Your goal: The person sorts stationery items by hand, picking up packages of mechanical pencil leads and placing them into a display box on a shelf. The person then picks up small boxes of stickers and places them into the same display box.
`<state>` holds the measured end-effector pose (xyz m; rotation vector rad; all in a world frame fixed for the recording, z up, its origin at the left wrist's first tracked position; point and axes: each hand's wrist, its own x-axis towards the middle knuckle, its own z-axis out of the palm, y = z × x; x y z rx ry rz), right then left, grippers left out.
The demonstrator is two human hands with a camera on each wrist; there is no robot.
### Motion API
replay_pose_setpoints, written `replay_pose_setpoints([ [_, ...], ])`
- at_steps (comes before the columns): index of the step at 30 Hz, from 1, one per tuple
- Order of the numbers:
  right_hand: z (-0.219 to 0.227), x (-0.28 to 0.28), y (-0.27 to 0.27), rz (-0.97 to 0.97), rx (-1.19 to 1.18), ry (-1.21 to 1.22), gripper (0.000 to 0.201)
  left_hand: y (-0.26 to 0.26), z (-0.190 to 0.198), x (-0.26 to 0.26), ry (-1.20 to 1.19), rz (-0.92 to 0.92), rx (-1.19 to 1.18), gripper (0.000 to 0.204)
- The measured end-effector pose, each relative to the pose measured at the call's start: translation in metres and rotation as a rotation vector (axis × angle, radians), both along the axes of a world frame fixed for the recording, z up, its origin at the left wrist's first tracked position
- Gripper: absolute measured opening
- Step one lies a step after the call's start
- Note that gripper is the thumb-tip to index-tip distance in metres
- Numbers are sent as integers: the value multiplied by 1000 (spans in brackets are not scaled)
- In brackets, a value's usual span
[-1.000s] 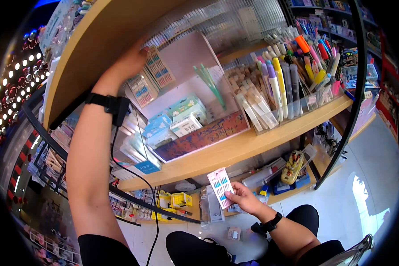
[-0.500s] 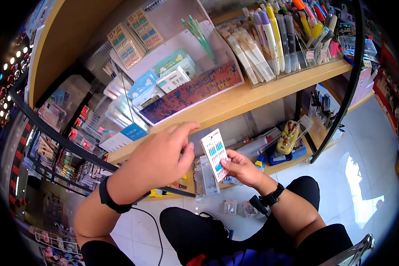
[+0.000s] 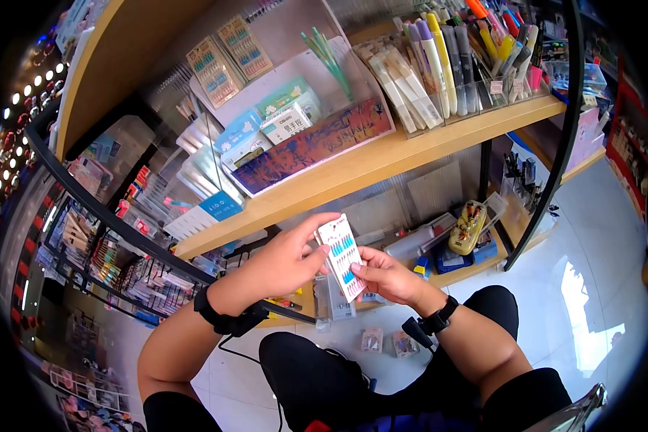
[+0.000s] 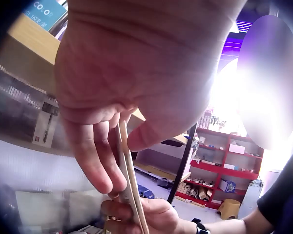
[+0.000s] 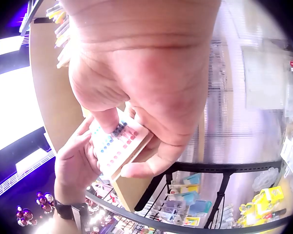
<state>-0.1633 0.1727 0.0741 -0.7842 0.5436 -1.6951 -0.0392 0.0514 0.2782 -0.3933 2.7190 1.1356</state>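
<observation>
Both hands hold a small stack of white cards (image 3: pixel 343 252) printed or set with rows of small blue, dark and pink pieces. My left hand (image 3: pixel 284 263) pinches the upper left edge between thumb and fingers. With its thumb on the front, my right hand (image 3: pixel 390 276) grips the lower right edge. Seen edge-on in the left wrist view, the cards (image 4: pixel 129 175) show as two thin layers. Similar cards (image 3: pixel 214 70) stand in an open display box on the shelf above.
A wooden shelf (image 3: pixel 410 150) crosses in front, carrying marker pens (image 3: pixel 439 68), small boxes (image 3: pixel 284 124) and green sticks (image 3: pixel 329 61). A yellow case (image 3: pixel 468 227) lies on the lower shelf. Two small packs (image 3: pixel 371 340) are on the floor. A black frame rail (image 3: pixel 133 216) runs at the left.
My left hand has come down from the cards in the display box to the held stack and taken its upper edge. The right hand has kept its grip, shifting slightly.
</observation>
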Motion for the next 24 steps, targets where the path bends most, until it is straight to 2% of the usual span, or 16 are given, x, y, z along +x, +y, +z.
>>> replay_pose_setpoints([
  [2, 0, 1, 1, -2, 2, 4, 36, -5, -4, 1, -21, 12, -6, 59],
  [5, 2, 3, 3, 47, -17, -56, 39, -12, -5, 2, -54, -56, 127, 66],
  [15, 7, 2, 10, 114, -50, -27, 38, -12, -13, 3, -51, -57, 159, 67],
  [20, -4, -3, 5, 64, -16, 151, 33, -6, -17, 4, 17, -8, 25, 61],
  [24, 2, 4, 9, 60, -11, 179, 32, -12, -21, 5, 36, -18, -82, 57],
])
